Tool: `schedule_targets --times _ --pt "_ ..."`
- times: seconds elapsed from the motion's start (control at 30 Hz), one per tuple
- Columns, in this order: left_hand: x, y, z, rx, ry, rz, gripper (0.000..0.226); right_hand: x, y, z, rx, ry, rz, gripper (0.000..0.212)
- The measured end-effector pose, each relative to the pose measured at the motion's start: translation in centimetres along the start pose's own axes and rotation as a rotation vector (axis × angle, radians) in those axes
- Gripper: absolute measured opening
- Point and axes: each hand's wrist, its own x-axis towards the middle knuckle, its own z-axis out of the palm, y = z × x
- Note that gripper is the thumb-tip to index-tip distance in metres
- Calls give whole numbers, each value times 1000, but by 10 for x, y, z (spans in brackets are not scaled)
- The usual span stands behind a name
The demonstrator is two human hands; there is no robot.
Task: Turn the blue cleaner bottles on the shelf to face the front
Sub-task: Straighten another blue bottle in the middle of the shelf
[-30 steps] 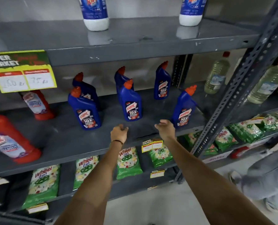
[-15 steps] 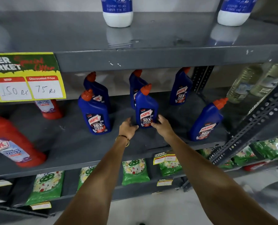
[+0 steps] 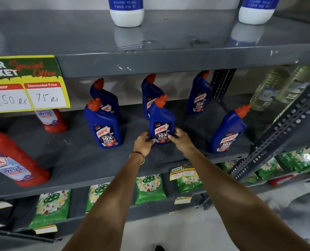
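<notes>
Several blue cleaner bottles with orange caps stand on the grey middle shelf. The front-centre bottle has its label facing me. My left hand holds its base from the left and my right hand from the right. Another front bottle stands to the left, label forward. A third one leans at the right, near the shelf's edge. Three more stand behind: one at back left turned sideways, one at back centre partly hidden, one at back right.
Red cleaner bottles stand at the left of the same shelf. A yellow price sign hangs from the upper shelf, which carries white-based bottles. A slanted metal upright crosses at the right. Green detergent packs fill the lower shelf.
Both hands moved from the shelf's front edge up to the front-centre blue bottle and closed on its base. The view has shifted closer and to the left.
</notes>
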Motion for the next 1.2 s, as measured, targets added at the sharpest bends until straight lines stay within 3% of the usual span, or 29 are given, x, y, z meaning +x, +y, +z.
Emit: schedule_targets --times 0.33,0.8,1.07,1.2 --pt "-48 -7 -1 8 -11 15 47 -46 13 -5 63 -32 -75 44" --pt "-74 -12 0 23 9 27 39 -72 22 -12 15 -42 -81 31" --pt "-67 -17 -5 11 -15 -10 43 -71 19 -19 71 -134 -30 43" --pt "-64 -25 -14 -2 70 -36 44 -66 23 -18 80 -67 40 58"
